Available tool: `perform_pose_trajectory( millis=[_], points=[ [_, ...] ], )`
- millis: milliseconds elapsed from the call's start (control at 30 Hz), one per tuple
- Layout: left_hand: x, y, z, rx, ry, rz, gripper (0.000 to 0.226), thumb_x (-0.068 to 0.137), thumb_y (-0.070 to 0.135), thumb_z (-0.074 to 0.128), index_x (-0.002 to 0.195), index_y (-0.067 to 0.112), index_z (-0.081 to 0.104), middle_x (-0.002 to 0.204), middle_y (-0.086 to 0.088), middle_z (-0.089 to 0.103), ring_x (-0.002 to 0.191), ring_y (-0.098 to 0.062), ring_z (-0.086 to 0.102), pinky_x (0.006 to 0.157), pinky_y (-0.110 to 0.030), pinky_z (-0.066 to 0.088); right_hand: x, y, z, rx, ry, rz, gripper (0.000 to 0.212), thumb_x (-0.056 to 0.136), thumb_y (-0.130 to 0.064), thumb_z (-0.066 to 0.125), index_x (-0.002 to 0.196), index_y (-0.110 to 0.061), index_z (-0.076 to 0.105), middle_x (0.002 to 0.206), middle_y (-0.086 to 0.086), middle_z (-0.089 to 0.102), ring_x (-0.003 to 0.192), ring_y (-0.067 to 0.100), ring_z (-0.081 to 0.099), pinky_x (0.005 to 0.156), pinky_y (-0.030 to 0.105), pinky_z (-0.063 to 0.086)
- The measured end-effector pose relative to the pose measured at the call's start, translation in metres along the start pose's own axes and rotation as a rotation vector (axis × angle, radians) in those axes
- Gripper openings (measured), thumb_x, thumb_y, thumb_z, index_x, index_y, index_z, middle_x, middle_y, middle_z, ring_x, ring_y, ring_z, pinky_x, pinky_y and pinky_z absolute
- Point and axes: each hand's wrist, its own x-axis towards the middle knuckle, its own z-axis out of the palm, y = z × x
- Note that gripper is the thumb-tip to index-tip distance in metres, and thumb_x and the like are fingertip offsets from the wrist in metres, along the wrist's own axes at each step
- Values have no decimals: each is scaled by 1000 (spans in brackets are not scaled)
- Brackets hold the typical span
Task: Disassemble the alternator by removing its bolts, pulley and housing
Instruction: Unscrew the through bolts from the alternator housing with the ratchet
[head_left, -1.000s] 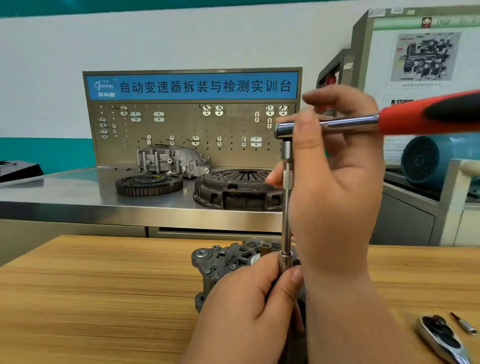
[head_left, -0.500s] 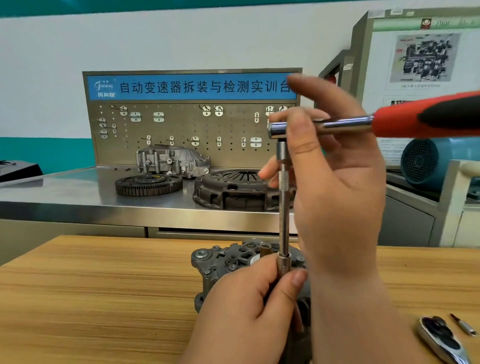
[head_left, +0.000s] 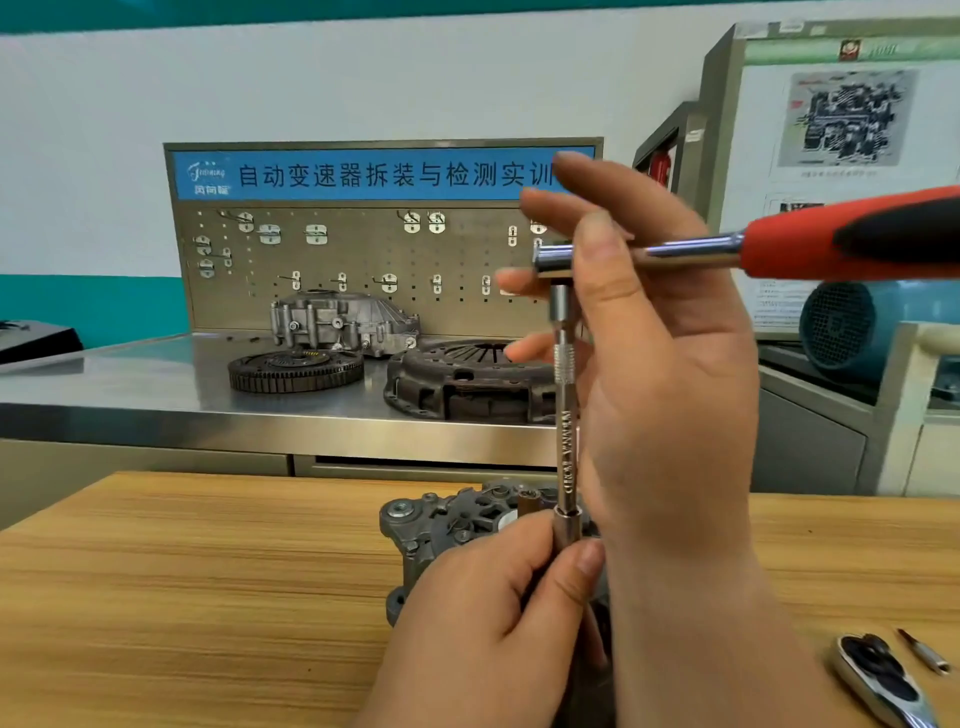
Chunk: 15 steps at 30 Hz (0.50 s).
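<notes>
- Hands met over an alternator (head_left: 457, 525) that stood on a wooden table (head_left: 182, 597) directly before the person, cast end upward, its lower body hidden behind a wrist.
- Left hand (head_left: 498, 623) pinched the lower end of an upright extension bar (head_left: 565, 441) between thumb and curled fingers, apparently to steady the tool on a bolt head (the bolt itself was hidden by the fingers).
- Right hand (head_left: 649, 364) held the head of a red-handled wrench (head_left: 831, 249) at the bar's top, thumb laid across the steel shank and fingers spread behind it. Holding so close to the head, rather than out on the handle, suggested seating or spinning the tool, not heavy leverage.
- The handle stuck out level to the right, square to the bar, with room to swing.
- A second ratchet (head_left: 878, 680) and a small bit (head_left: 924, 657) lay on the table at the near right, handy for a change of tool.
- Behind, a steel bench (head_left: 130, 384) carried a toothed ring (head_left: 296, 370), a clutch cover (head_left: 467, 379) and a grey casting (head_left: 343, 322) before a pegboard (head_left: 363, 260).
- By appearances, bolt removal was under way and the housing had yet to come off. The pulley could not be seen.
</notes>
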Motion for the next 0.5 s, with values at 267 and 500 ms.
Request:
perform_pose_trajectory(
  millis=[267, 500],
  points=[
    [-1, -1, 1, -37, -13, -2, 45, 74, 69, 31, 86, 35, 58, 64, 22, 63, 68, 3, 60, 58, -10, 37, 1, 0, -2, 227, -59, 177, 32, 96, -30, 36, 117, -21, 58, 118, 6, 69, 68, 23, 71, 54, 27, 54],
    [-1, 1, 0, 7, -27, -69, 35, 75, 65, 35, 101, 48, 51, 72, 24, 65, 73, 7, 59, 61, -15, 40, -2, 3, 3, 7, -84, 58, 27, 98, -27, 41, 119, -26, 57, 109, 3, 71, 80, 21, 70, 56, 28, 56]
  ],
)
